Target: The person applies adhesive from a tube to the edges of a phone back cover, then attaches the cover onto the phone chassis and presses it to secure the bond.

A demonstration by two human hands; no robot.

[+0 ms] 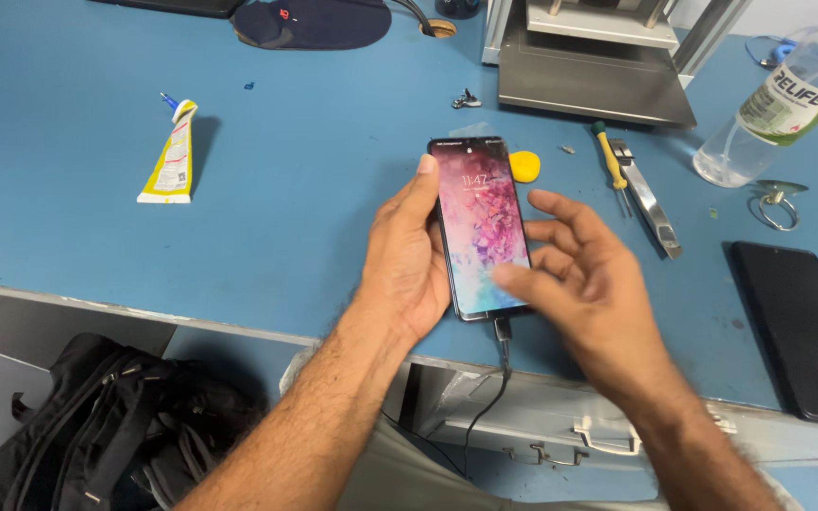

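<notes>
Your left hand (409, 255) grips the phone (480, 227) by its left edge, thumb along the side, holding it lit-screen-up near the bench's (286, 208) front edge. A cable (499, 378) hangs from the phone's bottom. Your right hand (589, 284) hovers just beside it, fingers spread open, thumb over the lower screen.

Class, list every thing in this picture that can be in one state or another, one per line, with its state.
Phone: screen lit, cable plugged in at the bottom, held in the left hand.
Right hand: open, holding nothing, thumb over the screen.
Second phone: screen dark, lying flat on the table.
Glue tube: capped, lying flat.
Clear bottle: lying on its side.
Drawer: shut.
</notes>
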